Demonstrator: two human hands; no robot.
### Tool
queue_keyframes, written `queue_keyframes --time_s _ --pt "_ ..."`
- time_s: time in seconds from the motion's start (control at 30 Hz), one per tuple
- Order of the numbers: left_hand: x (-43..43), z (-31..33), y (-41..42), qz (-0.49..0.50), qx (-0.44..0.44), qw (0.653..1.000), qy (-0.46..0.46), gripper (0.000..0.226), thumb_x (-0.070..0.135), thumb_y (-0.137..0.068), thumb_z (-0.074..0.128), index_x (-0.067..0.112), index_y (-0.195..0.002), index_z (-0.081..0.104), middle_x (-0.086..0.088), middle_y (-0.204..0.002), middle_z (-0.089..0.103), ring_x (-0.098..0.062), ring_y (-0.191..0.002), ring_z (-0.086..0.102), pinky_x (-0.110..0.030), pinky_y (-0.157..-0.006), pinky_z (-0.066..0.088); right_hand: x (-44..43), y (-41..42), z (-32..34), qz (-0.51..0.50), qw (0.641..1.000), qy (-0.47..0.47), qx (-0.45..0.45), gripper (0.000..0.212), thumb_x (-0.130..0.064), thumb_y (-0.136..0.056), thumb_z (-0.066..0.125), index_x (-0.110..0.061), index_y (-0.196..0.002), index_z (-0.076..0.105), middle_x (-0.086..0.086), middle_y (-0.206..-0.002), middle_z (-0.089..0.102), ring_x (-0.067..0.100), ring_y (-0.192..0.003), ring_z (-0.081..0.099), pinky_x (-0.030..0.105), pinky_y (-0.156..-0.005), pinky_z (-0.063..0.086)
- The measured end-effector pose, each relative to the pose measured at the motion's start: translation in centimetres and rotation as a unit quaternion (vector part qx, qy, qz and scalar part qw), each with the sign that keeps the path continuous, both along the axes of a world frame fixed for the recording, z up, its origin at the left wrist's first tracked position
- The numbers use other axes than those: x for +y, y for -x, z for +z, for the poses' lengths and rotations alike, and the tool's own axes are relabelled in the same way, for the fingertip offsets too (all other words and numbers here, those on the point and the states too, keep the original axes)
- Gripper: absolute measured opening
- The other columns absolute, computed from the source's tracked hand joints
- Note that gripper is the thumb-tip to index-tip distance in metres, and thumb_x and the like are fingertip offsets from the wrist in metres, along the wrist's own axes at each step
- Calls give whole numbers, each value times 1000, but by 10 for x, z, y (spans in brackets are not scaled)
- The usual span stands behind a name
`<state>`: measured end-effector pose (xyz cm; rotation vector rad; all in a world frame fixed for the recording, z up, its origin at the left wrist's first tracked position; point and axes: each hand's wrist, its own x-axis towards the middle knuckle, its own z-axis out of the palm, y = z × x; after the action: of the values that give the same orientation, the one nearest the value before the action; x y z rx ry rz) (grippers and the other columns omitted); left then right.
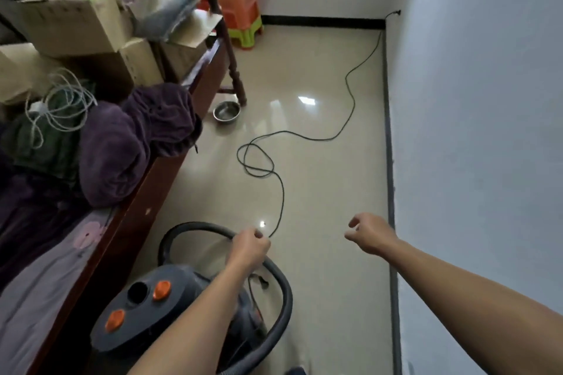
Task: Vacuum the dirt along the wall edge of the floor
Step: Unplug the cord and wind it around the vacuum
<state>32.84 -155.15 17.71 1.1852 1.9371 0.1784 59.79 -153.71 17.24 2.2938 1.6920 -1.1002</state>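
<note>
Left hand (249, 248) pinches the cord (282, 192) looped across the floor (323, 283) beside the vacuum (143, 316); right hand (369, 233) loosely curled, empty.

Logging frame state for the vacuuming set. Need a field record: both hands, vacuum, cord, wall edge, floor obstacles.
left hand: fingers curled, apparently gripping the power cord, over the hose
right hand: loosely curled, holds nothing, close to the baseboard
vacuum: grey, orange buttons, on the floor beside the bed
cord route: loops across the floor to the far wall corner
nozzle: not in view
floor obstacles: steel bowl by the bed leg; stool in the far corner
</note>
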Motion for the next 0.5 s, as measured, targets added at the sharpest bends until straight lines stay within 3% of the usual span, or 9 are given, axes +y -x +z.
queue_keyframes --time_s 0.13,0.33,0.5 --pt "77 19 -26 -34 21 999 -35 26 30 -87 61 15 -108 65 -11 -104 70 -29 -100 64 -35 -88 52 72 -21 26 7 1000 -23 3 38 -35 -86 66 -19 -120 66 3 -120 68 22 -108 62 29 -83 48" --pt "229 28 -60 -62 18 996 -63 9 29 -83 60 21 -87 62 -8 -92 71 -28 -90 67 -32 -80 53 212 -62 50 3 998 -57 -20 40 -38 -86 65 -19 -122 65 3 -122 67 22 -110 62 31 -88 50" --pt "357 49 -96 -112 3 992 -56 11 32 -83 61 24 -89 59 -6 -97 70 -26 -92 66 -32 -81 53 330 -110 74 -32 997 -54 -49 42 -39 -88 63 -19 -125 63 2 -124 65 21 -110 60 34 -91 51"
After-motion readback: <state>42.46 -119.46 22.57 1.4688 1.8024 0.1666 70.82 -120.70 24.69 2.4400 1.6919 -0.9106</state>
